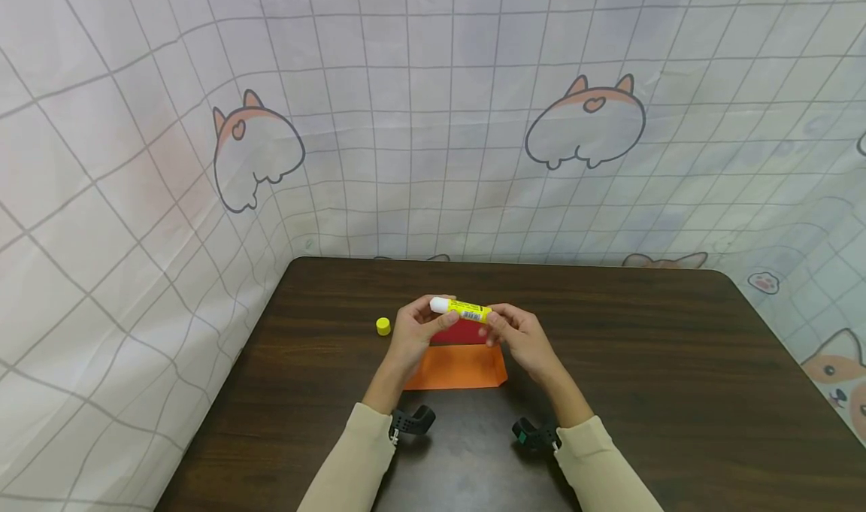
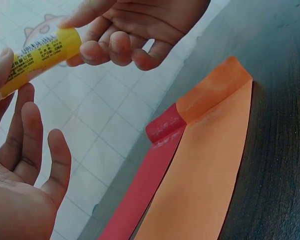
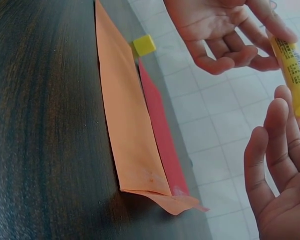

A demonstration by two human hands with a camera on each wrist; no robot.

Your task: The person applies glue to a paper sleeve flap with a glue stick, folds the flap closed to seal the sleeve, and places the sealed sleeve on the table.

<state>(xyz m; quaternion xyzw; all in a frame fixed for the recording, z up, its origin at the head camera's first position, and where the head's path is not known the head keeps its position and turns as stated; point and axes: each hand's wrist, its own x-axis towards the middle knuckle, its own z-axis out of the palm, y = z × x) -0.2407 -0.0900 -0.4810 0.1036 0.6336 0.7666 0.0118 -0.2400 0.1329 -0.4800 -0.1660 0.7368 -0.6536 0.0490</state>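
Both hands hold a yellow glue stick (image 1: 470, 311) above the table, its white end pointing left in the head view. My left hand (image 1: 411, 337) pinches it near the white end, thumb in front. At its other end, the thumb and fingers of my right hand (image 1: 524, 339) grip the yellow base (image 2: 69, 46). Below lie an orange paper (image 1: 456, 367) and, beyond it, a red paper (image 1: 463, 333), partly hidden by the hands. In the left wrist view, the near ends of the orange paper (image 2: 204, 155) and red paper (image 2: 145, 195) are folded up, with whitish smears along the creases.
A yellow cap (image 1: 383, 326) stands on the dark wooden table (image 1: 643, 362), left of the left hand. Behind the table hangs a white checked cloth (image 1: 433, 159) with animal drawings. Black bands (image 1: 414, 420) are worn on both wrists.
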